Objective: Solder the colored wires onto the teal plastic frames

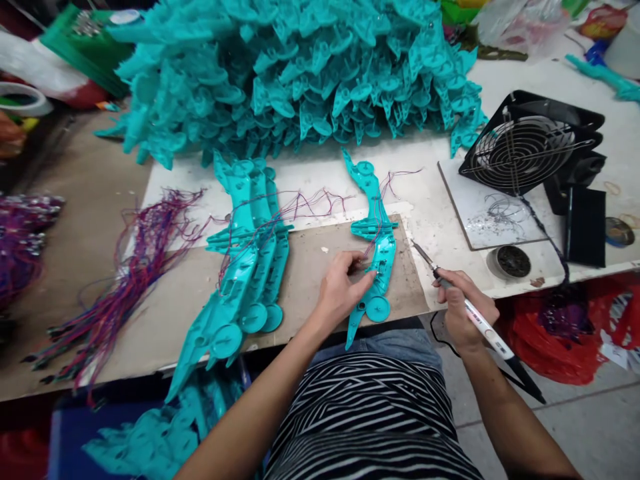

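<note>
1. Left hand (340, 287): I see the thumb against the lower half of a turquoise, elongated plastic part (384, 257) with round discs; the fingers curl near its left edge, and I cannot tell whether they clamp it.
2. Right hand (465, 310): closed around the handle of a white-and-grey, pen-shaped soldering iron (483, 323), whose metal tip points up and left, just beside the part and apart from it.
3. Plastic part: it lies in front of the person, its lower end past the near edge of the white table (415, 150). Thin red and purple wires (383, 207) run across its upper half.
4. To its left, I view a row of similar turquoise parts (245, 220), close together, with more thin wires over them; farther left, a loose purple-and-red wire bundle (150, 267).
5. To the right: a small round metal tin (495, 271) with dark contents, a flat white board (460, 203) and a square black fan (520, 150) with a wire guard.
6. Beyond, I find a large heap of turquoise parts (300, 67).
</note>
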`<state>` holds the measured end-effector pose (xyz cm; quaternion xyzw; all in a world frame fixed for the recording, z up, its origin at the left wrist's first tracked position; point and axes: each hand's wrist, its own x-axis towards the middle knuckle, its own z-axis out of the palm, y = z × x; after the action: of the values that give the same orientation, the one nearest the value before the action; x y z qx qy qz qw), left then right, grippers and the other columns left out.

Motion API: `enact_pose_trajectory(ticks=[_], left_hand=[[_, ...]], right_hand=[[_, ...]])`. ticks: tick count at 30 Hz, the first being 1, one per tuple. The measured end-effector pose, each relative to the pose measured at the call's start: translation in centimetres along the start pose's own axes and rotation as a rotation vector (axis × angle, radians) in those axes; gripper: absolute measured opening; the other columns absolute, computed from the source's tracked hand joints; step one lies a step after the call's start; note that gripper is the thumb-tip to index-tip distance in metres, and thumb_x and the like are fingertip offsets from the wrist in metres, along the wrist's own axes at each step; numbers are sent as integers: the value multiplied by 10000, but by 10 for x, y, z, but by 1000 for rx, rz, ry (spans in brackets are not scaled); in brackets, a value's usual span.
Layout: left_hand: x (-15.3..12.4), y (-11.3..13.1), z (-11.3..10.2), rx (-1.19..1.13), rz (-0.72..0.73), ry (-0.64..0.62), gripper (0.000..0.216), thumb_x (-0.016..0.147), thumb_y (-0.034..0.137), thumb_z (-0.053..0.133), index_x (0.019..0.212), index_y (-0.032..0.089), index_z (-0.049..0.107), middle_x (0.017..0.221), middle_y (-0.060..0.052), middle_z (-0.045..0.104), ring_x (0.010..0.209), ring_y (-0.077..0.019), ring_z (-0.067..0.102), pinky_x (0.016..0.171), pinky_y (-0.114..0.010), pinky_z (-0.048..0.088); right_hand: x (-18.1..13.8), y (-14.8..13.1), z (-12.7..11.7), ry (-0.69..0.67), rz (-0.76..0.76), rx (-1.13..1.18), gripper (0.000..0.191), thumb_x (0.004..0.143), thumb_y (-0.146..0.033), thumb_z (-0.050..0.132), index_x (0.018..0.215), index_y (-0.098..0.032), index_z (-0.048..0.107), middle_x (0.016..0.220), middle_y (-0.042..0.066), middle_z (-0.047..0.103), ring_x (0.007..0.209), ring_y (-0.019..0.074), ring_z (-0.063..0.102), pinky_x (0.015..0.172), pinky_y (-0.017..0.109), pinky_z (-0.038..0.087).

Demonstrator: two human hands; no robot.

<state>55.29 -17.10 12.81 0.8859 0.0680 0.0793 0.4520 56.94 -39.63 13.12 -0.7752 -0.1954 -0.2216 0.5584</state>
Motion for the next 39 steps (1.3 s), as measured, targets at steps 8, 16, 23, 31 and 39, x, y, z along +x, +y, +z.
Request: enact_pose_trajectory(ticks=[8,16,23,31,39], left_hand=[[12,52,26,434,-53,-172,726,795,313,751,1401,51,446,1190,-259,593,1131,-424,562,968,-551,449],[-43,57,-63,277,24,-175,688,809,258,673,1445,144,437,1203,-172,611,1133,-337,605,945,-459,540],[-56,6,-179,410,-55,-8,637,748,334,722,1347,194,558,1260,-124,623,1176,-310,591,1019,-422,479],[-24,-53,-204,63,-295,179,781,659,460,810,1308,157,500,1337,-189,566,1231,-327,558,966,-451,507],[-17,-37,-185,-403,-625,307,919,622,279,890,1360,142,359,1244,-158,658,1102,-256,666,868,-332,560]], right_hand=[[2,19,6,55,162,20,281,962,-371,567,1059,-167,734,705,14,644,638,144,644,590,267,519],[10,10,10,136,73,61,261,948,-348,587,1025,-162,753,612,2,590,660,187,655,646,321,527],[4,-5,36,-1,-35,275,248,938,-346,610,1063,-182,747,669,15,637,632,184,646,652,341,537],[-10,-34,111,-81,164,445,271,934,-355,623,1132,-173,660,984,87,743,912,215,729,920,419,557],[-25,-66,210,-98,405,714,476,877,-330,669,1295,-266,450,1439,120,521,1355,231,518,1089,483,450]])
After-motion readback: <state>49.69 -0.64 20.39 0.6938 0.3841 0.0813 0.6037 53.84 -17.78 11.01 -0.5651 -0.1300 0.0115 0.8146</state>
